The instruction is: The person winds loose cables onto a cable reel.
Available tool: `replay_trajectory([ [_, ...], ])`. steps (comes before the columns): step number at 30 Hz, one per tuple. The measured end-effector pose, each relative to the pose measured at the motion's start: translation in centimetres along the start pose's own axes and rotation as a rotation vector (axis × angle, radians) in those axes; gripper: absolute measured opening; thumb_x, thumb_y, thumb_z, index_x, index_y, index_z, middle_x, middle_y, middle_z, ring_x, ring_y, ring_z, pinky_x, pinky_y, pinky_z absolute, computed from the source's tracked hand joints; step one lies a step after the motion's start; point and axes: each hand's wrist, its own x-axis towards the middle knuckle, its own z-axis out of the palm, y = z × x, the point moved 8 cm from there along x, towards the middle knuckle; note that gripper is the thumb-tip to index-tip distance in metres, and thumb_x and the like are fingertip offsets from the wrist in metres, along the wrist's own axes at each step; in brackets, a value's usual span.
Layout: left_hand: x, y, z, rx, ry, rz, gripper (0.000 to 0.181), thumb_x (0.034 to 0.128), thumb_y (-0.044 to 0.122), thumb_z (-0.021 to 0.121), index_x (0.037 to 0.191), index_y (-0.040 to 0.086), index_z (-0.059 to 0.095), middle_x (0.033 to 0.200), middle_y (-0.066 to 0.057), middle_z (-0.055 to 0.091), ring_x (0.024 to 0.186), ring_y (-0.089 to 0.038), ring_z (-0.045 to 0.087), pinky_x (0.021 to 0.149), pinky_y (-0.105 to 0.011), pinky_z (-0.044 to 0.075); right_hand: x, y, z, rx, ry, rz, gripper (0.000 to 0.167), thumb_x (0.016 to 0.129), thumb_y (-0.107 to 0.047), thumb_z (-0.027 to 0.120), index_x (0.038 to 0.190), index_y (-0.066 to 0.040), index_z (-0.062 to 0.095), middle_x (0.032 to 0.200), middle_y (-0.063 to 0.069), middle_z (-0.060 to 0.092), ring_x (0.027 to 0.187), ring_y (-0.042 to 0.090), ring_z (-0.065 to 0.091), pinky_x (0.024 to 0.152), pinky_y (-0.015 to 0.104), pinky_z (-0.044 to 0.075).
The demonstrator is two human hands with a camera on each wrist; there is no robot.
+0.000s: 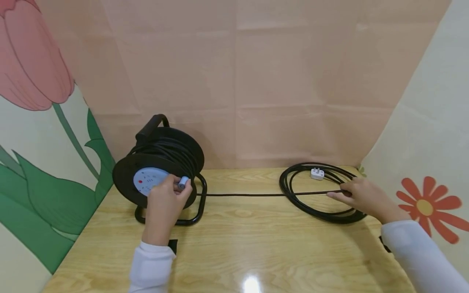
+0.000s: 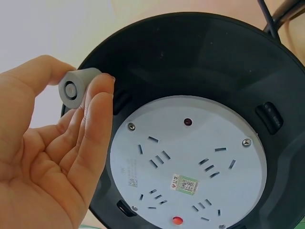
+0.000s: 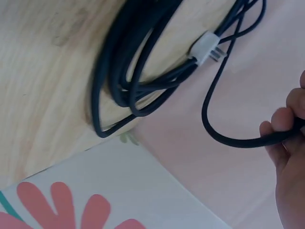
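Observation:
A black cable reel (image 1: 157,162) with a pale socket face (image 2: 186,157) stands at the left of the table, black cable wound round its drum. My left hand (image 1: 167,199) pinches the reel's grey crank knob (image 2: 78,87) between thumb and fingers. A single stretch of black cable (image 1: 242,195) runs from the reel to the right. My right hand (image 1: 366,197) grips that cable above a loose coil (image 1: 322,217), and in the right wrist view the cable bends into the curled fingers (image 3: 282,119). A white plug (image 1: 317,173) lies at the coil's far side, prongs showing.
The reel rests on a black tubular frame (image 1: 190,221) with a carrying handle (image 1: 150,128) at its top. Behind the wooden table (image 1: 278,248) hangs a pinkish backdrop (image 1: 234,81). Flower-printed panels (image 1: 439,134) flank both sides.

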Motion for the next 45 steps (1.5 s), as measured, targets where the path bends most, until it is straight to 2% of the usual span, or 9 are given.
replay_trajectory([
  [7, -0.1, -0.2, 0.6, 0.006, -0.023, -0.006, 0.024, 0.0892, 0.020, 0.074, 0.086, -0.001, 0.065, 0.067, -0.009, 0.066, 0.051, -0.018, 0.058, 0.047, -0.034, 0.051, 0.9, -0.6, -0.6, 0.018, -0.077, 0.099, 0.046, 0.095, -0.046, 0.067, 0.061, -0.023, 0.046, 0.057, -0.008, 0.039, 0.051, 0.010, 0.037, 0.053, 0.032, 0.034],
  [12, -0.4, -0.5, 1.2, -0.007, -0.056, -0.022, 0.022, 0.0894, 0.020, 0.073, 0.083, 0.001, 0.064, 0.065, -0.005, 0.063, 0.052, -0.017, 0.056, 0.048, -0.033, 0.049, 1.6, -1.0, -0.6, 0.031, -0.094, 0.163, 0.047, 0.097, -0.054, 0.059, 0.062, -0.024, 0.051, 0.051, -0.009, 0.036, 0.046, 0.010, 0.035, 0.052, 0.031, 0.033],
  [15, -0.5, -0.7, 1.5, -0.020, -0.077, -0.039, 0.021, 0.0895, 0.020, 0.073, 0.083, 0.002, 0.064, 0.065, -0.005, 0.063, 0.053, -0.017, 0.056, 0.049, -0.033, 0.049, 2.2, -1.0, -0.9, 0.042, -0.071, 0.197, 0.046, 0.097, -0.057, 0.058, 0.065, -0.024, 0.055, 0.050, -0.008, 0.037, 0.045, 0.011, 0.037, 0.052, 0.033, 0.035],
  [19, -0.7, -1.1, 2.1, -0.020, -0.114, -0.057, 0.021, 0.0894, 0.020, 0.073, 0.085, 0.001, 0.064, 0.066, -0.006, 0.064, 0.054, -0.016, 0.057, 0.050, -0.033, 0.049, 3.1, -1.6, -1.6, 0.016, 0.001, 0.186, 0.044, 0.095, -0.054, 0.062, 0.064, -0.025, 0.054, 0.050, -0.009, 0.037, 0.045, 0.011, 0.037, 0.050, 0.034, 0.035],
  [25, -1.1, -1.7, 2.9, -0.003, -0.175, -0.080, 0.023, 0.0887, 0.021, 0.074, 0.085, 0.000, 0.064, 0.066, -0.005, 0.061, 0.054, -0.015, 0.054, 0.051, -0.032, 0.048, 4.1, -2.9, -2.4, 0.002, 0.049, 0.155, 0.043, 0.094, -0.054, 0.065, 0.066, -0.024, 0.050, 0.050, -0.009, 0.035, 0.044, 0.011, 0.035, 0.046, 0.031, 0.030],
  [29, -1.3, -2.1, 3.4, -0.004, -0.218, -0.097, 0.024, 0.0888, 0.021, 0.074, 0.082, 0.002, 0.063, 0.064, -0.003, 0.058, 0.054, -0.016, 0.052, 0.051, -0.032, 0.047, 4.7, -4.1, -2.8, -0.016, 0.076, 0.103, 0.044, 0.093, -0.052, 0.067, 0.065, -0.024, 0.047, 0.051, -0.011, 0.035, 0.043, 0.010, 0.033, 0.045, 0.030, 0.028],
  [35, -1.5, -2.9, 4.2, 0.010, -0.315, -0.141, 0.025, 0.0901, 0.024, 0.072, 0.078, 0.006, 0.062, 0.061, 0.000, 0.055, 0.053, -0.016, 0.051, 0.051, -0.033, 0.045, 5.0, -5.1, -2.4, -0.045, 0.059, 0.048, 0.038, 0.096, -0.049, 0.064, 0.069, -0.026, 0.050, 0.053, -0.013, 0.036, 0.043, 0.007, 0.031, 0.045, 0.028, 0.026],
  [40, -1.8, -3.7, 4.7, -0.002, -0.405, -0.193, 0.026, 0.0913, 0.027, 0.071, 0.078, 0.007, 0.061, 0.061, 0.000, 0.052, 0.056, -0.017, 0.052, 0.053, -0.033, 0.044, 5.0, -5.3, -2.0, -0.037, 0.072, 0.048, 0.043, 0.094, -0.049, 0.067, 0.066, -0.026, 0.045, 0.052, -0.012, 0.033, 0.043, 0.007, 0.030, 0.045, 0.028, 0.024],
  [45, -1.9, -4.4, 5.0, -0.020, -0.453, -0.217, 0.027, 0.0912, 0.028, 0.070, 0.079, 0.007, 0.062, 0.064, -0.001, 0.054, 0.060, -0.018, 0.053, 0.056, -0.034, 0.045, 5.0, -5.4, -1.7, -0.016, 0.057, 0.071, 0.045, 0.094, -0.050, 0.066, 0.066, -0.025, 0.043, 0.052, -0.010, 0.033, 0.044, 0.008, 0.032, 0.045, 0.029, 0.026],
])
